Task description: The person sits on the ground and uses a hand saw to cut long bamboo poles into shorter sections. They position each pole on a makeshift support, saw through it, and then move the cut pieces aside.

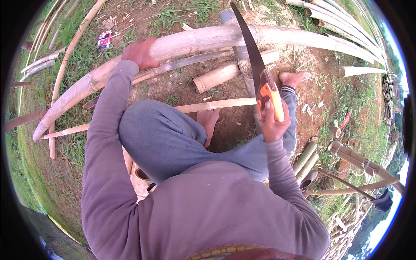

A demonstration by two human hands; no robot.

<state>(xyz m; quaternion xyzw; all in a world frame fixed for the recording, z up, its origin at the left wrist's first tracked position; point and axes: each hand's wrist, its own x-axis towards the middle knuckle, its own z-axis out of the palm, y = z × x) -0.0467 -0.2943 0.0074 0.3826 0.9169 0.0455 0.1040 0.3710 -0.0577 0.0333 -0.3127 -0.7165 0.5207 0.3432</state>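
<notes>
A thick, pale bamboo pole (199, 40) runs across in front of me, from the lower left to the far right. My left hand (141, 53) is wrapped over it, left of the middle. In my right hand (275, 121) is a handsaw (250, 41), gripped by its orange and black handle. Its dark blade points away from me and crosses over the pole near a joint ring; whether the teeth touch the bamboo I cannot tell. Beneath the pole, a post-like support (245, 65) is partly hidden by the saw.
A short bamboo piece (216, 78) and a thin bamboo strip (216, 104) lie under the pole, near my bare feet. Several long poles (342, 30) are stacked at the far right. Cut bamboo tubes (307, 156) lie right of my leg. A small red and white packet (104, 40) rests on the grass.
</notes>
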